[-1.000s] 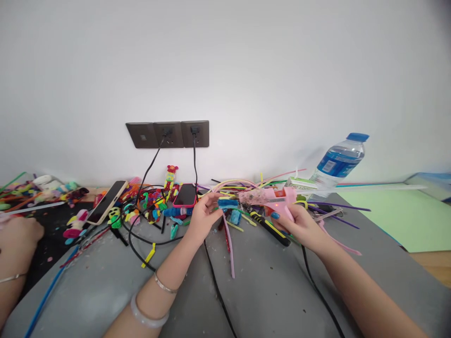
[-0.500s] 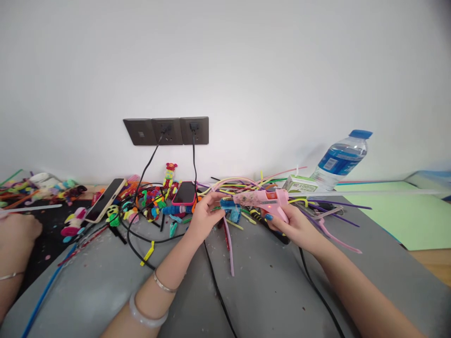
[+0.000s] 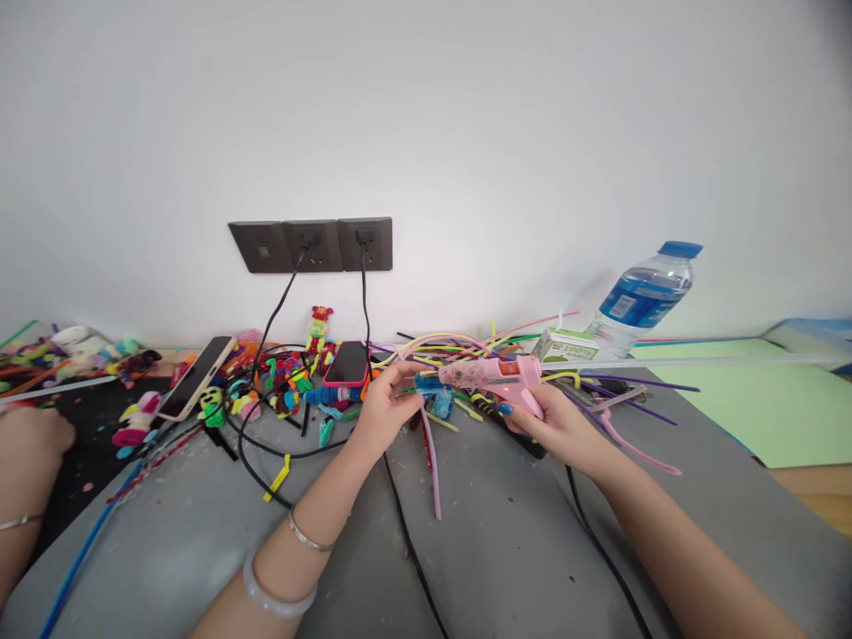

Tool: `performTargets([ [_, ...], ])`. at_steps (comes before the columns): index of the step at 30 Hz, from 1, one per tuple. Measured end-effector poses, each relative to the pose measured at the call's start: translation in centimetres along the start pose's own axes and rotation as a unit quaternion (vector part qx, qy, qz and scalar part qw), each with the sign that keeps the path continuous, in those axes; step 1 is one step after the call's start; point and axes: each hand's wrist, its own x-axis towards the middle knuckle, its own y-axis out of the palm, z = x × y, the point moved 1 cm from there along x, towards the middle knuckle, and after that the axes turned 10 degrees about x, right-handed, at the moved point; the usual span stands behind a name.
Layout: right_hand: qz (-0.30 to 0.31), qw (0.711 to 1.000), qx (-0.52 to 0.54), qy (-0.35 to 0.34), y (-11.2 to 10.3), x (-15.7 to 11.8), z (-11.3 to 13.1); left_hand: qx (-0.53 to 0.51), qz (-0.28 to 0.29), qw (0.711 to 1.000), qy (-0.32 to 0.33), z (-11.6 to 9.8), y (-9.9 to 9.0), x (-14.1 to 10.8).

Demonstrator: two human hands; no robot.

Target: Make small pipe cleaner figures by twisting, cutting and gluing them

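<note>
My right hand (image 3: pixel 556 426) is wrapped round the handle of a pink glue gun (image 3: pixel 489 374), whose nozzle points left. A long whitish glue stick (image 3: pixel 692 360) runs out of its back to the right. My left hand (image 3: pixel 390 404) is closed in a pinch at the nozzle, on something too small to make out. Just below the nozzle is a blue fuzzy piece (image 3: pixel 436 397); whether my left fingers touch it is unclear. A lilac pipe cleaner (image 3: pixel 432 466) hangs down beside those fingers.
Behind lie a pink-edged phone (image 3: pixel 348 364), pipe cleaners and small fuzzy figures. A second phone (image 3: pixel 198 377) and another person's hand (image 3: pixel 33 439) are at left. A tilted water bottle (image 3: pixel 645 297), a small box (image 3: pixel 567 346) and green paper (image 3: pixel 765 399) are at right. Black cords cross the table.
The whole view has shifted very slightly. Both my hands and the glue gun keep nearly the same positions.
</note>
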Motion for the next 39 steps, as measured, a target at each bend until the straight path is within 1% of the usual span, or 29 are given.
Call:
performTargets([
  [6,-0.005,1.000,0.000,0.003,-0.19,-0.13,0.03,-0.003,-0.010,1.000,0.007,-0.12,-0.06,-0.01],
  [16,-0.014,1.000,0.004,0.004,-0.33,-0.13,-0.83,-0.019,-0.015,1.000,0.017,-0.24,-0.19,0.04],
  [21,-0.008,1.000,-0.002,0.005,-0.40,-0.17,-0.63,-0.010,-0.029,0.999,0.015,-0.21,-0.28,0.04],
  [32,-0.033,0.999,-0.021,-0.005,-0.58,-0.09,-0.44,-0.010,-0.036,0.999,0.017,-0.24,-0.40,0.05],
  [39,-0.029,0.999,-0.027,-0.004,-0.75,-0.07,-0.03,-0.021,-0.052,0.998,0.021,-0.46,-0.47,0.07],
])
